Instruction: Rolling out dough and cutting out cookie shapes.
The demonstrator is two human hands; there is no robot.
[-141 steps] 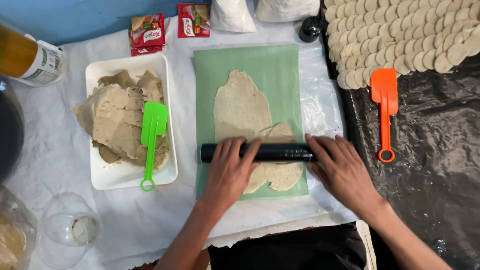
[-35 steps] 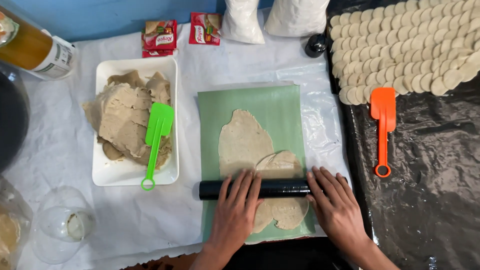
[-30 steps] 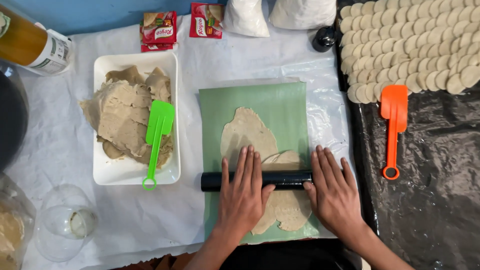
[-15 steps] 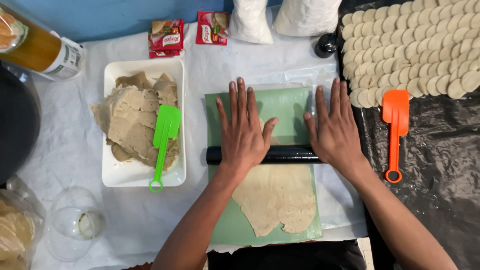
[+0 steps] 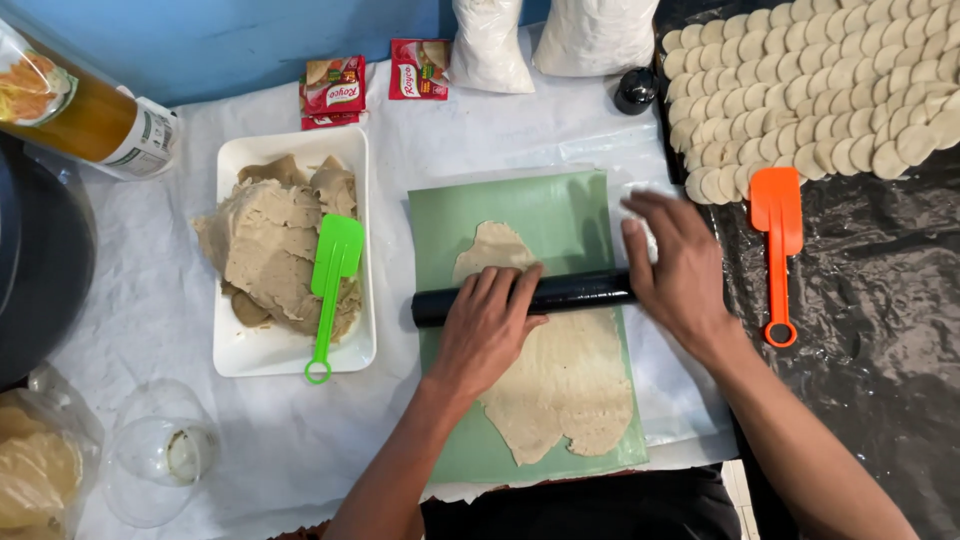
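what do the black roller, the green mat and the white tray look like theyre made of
Roller: probably plastic or a wrapped tube; black, smooth, with a glossy sheen along its length.
Green mat: looks like a thin flexible sheet, plastic or silicone; matte, lying flat, edges slightly wavy.
White tray: likely foam or plastic; plain matte white, thick rounded rim. Ceramic cannot be ruled out.

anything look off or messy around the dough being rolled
Nothing is spilled or damaged. The flattened beige dough sheet has ragged, uneven edges and reaches the near edge of the green rectangular mat. The left hand and right hand press the black cylindrical rolling pin, which lies slightly tilted.
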